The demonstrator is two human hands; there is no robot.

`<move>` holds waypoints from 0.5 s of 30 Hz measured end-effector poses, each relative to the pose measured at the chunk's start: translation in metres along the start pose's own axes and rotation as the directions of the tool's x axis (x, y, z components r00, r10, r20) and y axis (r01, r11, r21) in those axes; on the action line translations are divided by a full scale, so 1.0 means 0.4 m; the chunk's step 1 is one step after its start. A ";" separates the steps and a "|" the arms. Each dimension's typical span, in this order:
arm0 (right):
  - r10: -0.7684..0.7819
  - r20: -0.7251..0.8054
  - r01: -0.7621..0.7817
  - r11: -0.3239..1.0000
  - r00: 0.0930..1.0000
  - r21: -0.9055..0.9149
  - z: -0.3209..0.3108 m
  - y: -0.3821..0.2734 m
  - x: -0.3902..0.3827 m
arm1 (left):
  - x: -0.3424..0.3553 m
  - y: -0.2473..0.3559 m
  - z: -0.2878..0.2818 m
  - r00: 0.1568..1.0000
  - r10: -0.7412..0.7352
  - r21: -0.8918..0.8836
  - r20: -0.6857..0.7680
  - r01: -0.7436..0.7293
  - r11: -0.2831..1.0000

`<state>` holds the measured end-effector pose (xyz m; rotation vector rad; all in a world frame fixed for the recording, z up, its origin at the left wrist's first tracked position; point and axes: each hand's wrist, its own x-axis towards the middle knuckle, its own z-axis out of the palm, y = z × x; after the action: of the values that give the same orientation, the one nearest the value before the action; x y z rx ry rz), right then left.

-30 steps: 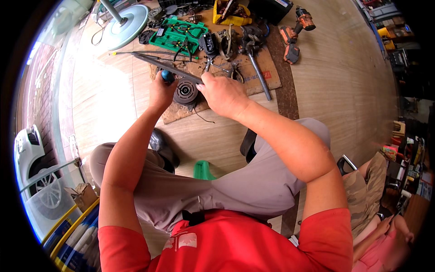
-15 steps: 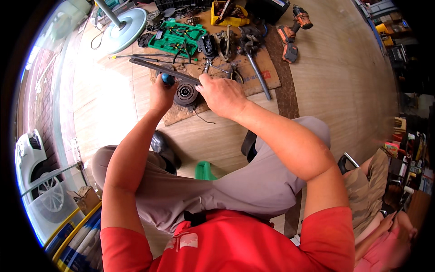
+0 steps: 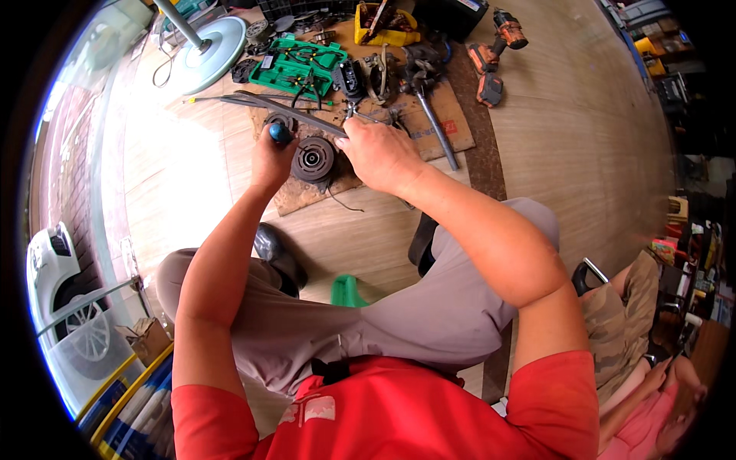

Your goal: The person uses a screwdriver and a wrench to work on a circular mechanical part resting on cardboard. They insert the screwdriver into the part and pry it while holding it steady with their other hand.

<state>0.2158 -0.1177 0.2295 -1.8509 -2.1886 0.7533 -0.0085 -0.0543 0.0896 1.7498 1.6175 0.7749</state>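
Note:
My right hand [image 3: 383,156] is closed around the near end of a long, flat, dark metal bar [image 3: 295,115] that looks like a file. The bar slants up and left, passing just beyond my left hand [image 3: 272,162]. That hand is wrapped round a tool with a rounded blue handle end [image 3: 280,133]; the rest of the tool is hidden. Between my hands a round, grooved metal pulley [image 3: 313,159] lies on a brown cardboard sheet [image 3: 295,198], with a thin wire trailing from it. Another round dark part [image 3: 280,119] shows behind my left hand.
Beyond my hands lie a green tool case [image 3: 299,67] with pliers, dirty metal parts [image 3: 381,75], a long-handled ratchet [image 3: 437,126] and a yellow bin [image 3: 387,31]. An orange cordless drill [image 3: 498,50] is at right. A pale round stand base [image 3: 207,54] stands far left. Another person [image 3: 644,399] sits at lower right.
The bar has slid a little to the right and its far end now points slightly more toward me. My right hand has shifted slightly right; the left stays nearly in place.

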 end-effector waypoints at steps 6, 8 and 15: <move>-0.023 -0.029 0.024 1.000 0.999 0.010 0.012 0.016 -0.001 | 0.009 -0.003 0.014 1.000 -0.019 0.002 0.007 0.019 1.000; -0.021 -0.046 0.022 1.000 0.999 0.016 0.013 0.017 -0.001 | 0.011 -0.007 0.017 0.999 -0.026 0.007 0.021 0.026 1.000; -0.070 -0.086 0.072 0.997 0.994 0.020 0.027 0.033 -0.001 | 0.016 -0.017 0.021 0.998 0.031 -0.008 0.047 -0.031 0.999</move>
<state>0.2227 -0.1196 0.2137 -1.7509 -2.1707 0.6710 -0.0057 -0.0481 0.0791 1.7790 1.5578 0.7475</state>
